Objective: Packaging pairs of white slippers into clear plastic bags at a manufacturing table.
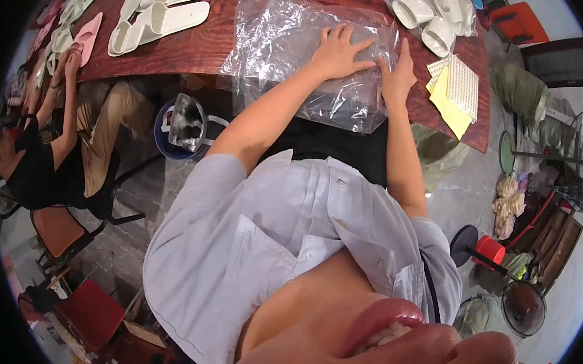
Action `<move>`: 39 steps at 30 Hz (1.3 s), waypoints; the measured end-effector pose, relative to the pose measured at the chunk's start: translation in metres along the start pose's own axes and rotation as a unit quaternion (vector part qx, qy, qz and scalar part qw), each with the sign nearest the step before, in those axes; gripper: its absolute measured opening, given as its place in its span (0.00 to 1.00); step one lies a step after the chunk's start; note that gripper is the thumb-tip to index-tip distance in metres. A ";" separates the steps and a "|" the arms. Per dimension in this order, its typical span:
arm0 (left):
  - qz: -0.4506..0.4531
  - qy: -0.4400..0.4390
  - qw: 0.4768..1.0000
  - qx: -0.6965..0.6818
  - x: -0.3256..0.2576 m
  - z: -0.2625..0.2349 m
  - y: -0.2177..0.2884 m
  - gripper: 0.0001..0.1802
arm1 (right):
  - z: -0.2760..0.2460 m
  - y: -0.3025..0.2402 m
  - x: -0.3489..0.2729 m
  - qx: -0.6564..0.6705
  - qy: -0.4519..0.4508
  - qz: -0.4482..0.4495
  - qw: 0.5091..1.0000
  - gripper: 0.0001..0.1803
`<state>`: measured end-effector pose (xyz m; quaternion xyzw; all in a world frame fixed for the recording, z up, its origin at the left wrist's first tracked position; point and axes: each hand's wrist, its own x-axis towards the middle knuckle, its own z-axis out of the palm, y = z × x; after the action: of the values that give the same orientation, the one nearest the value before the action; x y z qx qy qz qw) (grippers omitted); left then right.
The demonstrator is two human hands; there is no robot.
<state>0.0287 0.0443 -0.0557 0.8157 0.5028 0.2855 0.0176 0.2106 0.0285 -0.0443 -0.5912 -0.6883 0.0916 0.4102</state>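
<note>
A clear plastic bag (284, 55) lies crinkled over the table's front edge, its near end hanging toward my lap. My left hand (340, 53) rests on top of it, fingers spread and palm down. At the bag's right side, my right hand (399, 79) is held with fingers stretched out, touching its edge. No object shows inside the bag. To the right of my right hand lie yellow and white sheets (455, 92) covered in small printed rows.
White slippers (162, 26) lie at the table's back left, and more wrapped slippers (421, 14) at the back right. A blue bucket (166, 146) stands below the table. At left a seated person (68, 129) handles a pink slipper (89, 39). Fans (523, 308) stand at right.
</note>
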 end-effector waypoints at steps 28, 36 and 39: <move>-0.032 -0.068 0.997 0.011 0.020 -0.046 0.024 0.29 | 0.005 0.006 0.073 0.137 0.007 0.053 0.989 0.36; 0.037 -0.046 0.997 0.044 0.001 0.003 0.028 0.32 | -0.004 0.022 0.079 0.058 -0.087 0.093 0.990 0.44; 0.030 -0.076 0.996 0.027 0.001 0.002 0.031 0.31 | -0.031 0.012 0.092 -0.026 -0.102 -0.058 0.993 0.40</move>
<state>0.0549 0.0304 -0.0478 0.8498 0.4829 0.2097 0.0248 0.2432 0.1025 0.0100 -0.5481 -0.7619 0.1101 0.3270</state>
